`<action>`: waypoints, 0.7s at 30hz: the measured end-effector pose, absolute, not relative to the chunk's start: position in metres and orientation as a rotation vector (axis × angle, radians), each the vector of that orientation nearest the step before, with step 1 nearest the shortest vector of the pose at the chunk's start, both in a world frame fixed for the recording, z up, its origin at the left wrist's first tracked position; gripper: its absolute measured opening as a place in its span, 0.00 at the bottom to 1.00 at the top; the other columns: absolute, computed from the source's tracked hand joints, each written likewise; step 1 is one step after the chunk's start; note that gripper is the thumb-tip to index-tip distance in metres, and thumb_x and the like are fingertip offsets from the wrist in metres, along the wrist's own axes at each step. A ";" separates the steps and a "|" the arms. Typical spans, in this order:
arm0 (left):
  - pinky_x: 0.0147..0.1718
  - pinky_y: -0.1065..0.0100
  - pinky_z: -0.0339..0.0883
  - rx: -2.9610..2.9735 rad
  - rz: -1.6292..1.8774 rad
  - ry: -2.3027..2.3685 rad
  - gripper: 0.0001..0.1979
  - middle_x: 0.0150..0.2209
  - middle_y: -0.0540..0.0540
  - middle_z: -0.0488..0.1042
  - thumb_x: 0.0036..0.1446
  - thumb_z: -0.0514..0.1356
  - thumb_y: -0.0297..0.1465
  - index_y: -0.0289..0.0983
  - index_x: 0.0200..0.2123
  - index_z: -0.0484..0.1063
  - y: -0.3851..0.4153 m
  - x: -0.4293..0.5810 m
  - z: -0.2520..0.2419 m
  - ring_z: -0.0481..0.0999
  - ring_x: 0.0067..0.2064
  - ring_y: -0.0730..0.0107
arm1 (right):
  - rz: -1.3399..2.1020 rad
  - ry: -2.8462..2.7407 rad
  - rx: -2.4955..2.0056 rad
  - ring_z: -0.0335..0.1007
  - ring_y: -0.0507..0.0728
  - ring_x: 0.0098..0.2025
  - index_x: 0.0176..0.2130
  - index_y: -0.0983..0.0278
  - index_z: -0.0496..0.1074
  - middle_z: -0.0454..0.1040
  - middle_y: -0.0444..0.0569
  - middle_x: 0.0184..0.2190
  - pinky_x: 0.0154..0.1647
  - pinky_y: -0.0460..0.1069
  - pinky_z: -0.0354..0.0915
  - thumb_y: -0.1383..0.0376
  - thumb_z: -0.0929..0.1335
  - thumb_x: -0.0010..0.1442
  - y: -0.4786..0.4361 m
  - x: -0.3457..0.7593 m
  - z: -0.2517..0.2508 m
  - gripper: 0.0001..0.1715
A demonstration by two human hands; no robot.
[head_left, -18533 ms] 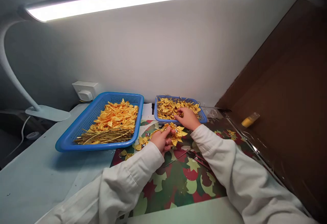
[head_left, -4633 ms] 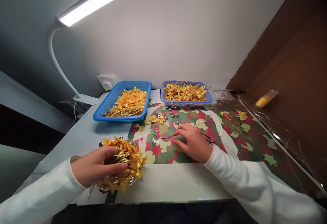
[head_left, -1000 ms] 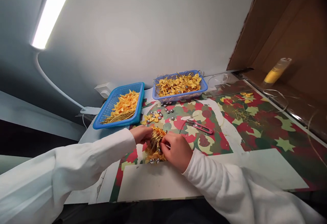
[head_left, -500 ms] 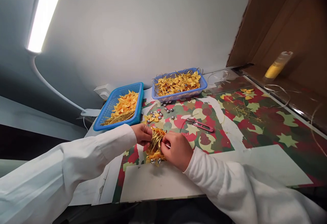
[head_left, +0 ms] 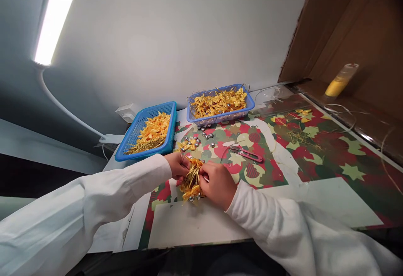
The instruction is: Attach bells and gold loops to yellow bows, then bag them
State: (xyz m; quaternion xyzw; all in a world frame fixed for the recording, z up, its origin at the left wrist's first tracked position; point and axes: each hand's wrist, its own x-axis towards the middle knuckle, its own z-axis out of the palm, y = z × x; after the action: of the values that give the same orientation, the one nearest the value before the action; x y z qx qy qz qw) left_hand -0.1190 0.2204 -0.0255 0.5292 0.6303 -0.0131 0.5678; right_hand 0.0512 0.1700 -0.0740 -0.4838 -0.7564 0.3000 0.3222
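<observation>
A bundle of gold cords (head_left: pixel 193 177), trimmed with yellow bows and small silver bells, is sitting between the two hands, just over the near part of the patterned sheet (head_left: pixel 267 171) on the worktop (head_left: pixel 108 242). Less than five seconds ago the left hand (head_left: pixel 178 166) was carrying it alone; now the right hand (head_left: pixel 217 183) is joining in, so both are working the cords while the thread snips (head_left: pixel 248 154) are lying free beyond. The left fingers are pinching the cords from one side; the right fingers are curling in and pressing on the other, their tips partly hidden. Both forearms are angling inward, wrists low. Farther out, loose bells (head_left: pixel 207 136) are lying near a blue basket (head_left: pixel 172 131) and a periwinkle basket (head_left: pixel 220 118), both holding yellow bows.
</observation>
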 end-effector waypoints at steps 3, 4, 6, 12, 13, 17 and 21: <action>0.17 0.77 0.57 1.343 -0.064 1.519 0.04 0.12 0.54 0.68 0.35 0.64 0.30 0.35 0.18 0.72 0.221 -0.117 -0.026 0.67 0.17 0.77 | 0.788 -1.993 -1.258 0.57 0.50 0.24 0.22 0.66 0.66 0.67 0.45 0.22 0.26 0.46 0.47 0.73 0.65 0.52 0.170 0.051 -0.075 0.09; 0.17 0.77 0.57 1.379 -0.071 1.524 0.04 0.11 0.55 0.68 0.35 0.63 0.30 0.35 0.17 0.72 0.220 -0.116 -0.026 0.67 0.17 0.77 | 0.791 -1.995 -1.255 0.57 0.50 0.24 0.22 0.66 0.66 0.68 0.46 0.23 0.26 0.46 0.48 0.73 0.65 0.52 0.170 0.051 -0.076 0.09; 0.17 0.76 0.56 1.454 -0.078 1.525 0.04 0.11 0.55 0.68 0.37 0.61 0.30 0.36 0.17 0.71 0.219 -0.115 -0.026 0.66 0.16 0.76 | 0.798 -1.995 -1.252 0.58 0.50 0.25 0.22 0.66 0.67 0.68 0.46 0.23 0.26 0.46 0.48 0.73 0.65 0.52 0.170 0.051 -0.076 0.08; 0.18 0.74 0.53 1.710 -0.060 1.531 0.07 0.11 0.55 0.65 0.41 0.57 0.29 0.37 0.15 0.65 0.209 -0.109 -0.024 0.64 0.17 0.75 | 0.824 -1.965 -1.226 0.57 0.50 0.24 0.22 0.66 0.66 0.67 0.45 0.22 0.26 0.45 0.48 0.73 0.65 0.52 0.170 0.053 -0.078 0.09; 0.18 0.74 0.52 1.757 -0.050 1.540 0.07 0.12 0.55 0.64 0.42 0.57 0.29 0.37 0.15 0.64 0.208 -0.108 -0.023 0.63 0.17 0.75 | 0.829 -1.956 -1.217 0.57 0.50 0.24 0.22 0.65 0.66 0.67 0.45 0.22 0.26 0.45 0.49 0.73 0.65 0.51 0.170 0.053 -0.079 0.09; 0.19 0.73 0.50 1.933 0.003 1.577 0.09 0.13 0.55 0.62 0.44 0.56 0.30 0.38 0.16 0.60 0.202 -0.108 -0.018 0.60 0.18 0.75 | 0.871 -1.908 -1.181 0.59 0.50 0.24 0.22 0.65 0.67 0.67 0.44 0.22 0.26 0.45 0.51 0.74 0.65 0.50 0.172 0.055 -0.080 0.08; 0.20 0.73 0.50 2.048 0.067 1.597 0.09 0.14 0.55 0.61 0.48 0.53 0.29 0.38 0.18 0.58 0.196 -0.112 -0.012 0.59 0.18 0.76 | 0.944 -1.859 -1.158 0.61 0.50 0.24 0.24 0.65 0.69 0.69 0.44 0.22 0.26 0.44 0.54 0.72 0.66 0.52 0.173 0.058 -0.078 0.07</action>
State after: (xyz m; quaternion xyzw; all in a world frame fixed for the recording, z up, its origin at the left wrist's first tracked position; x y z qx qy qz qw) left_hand -0.1120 0.1965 -0.0120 0.7593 0.5922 0.0248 0.2686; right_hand 0.0584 0.1732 -0.0776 -0.4513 -0.7242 0.3679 0.3695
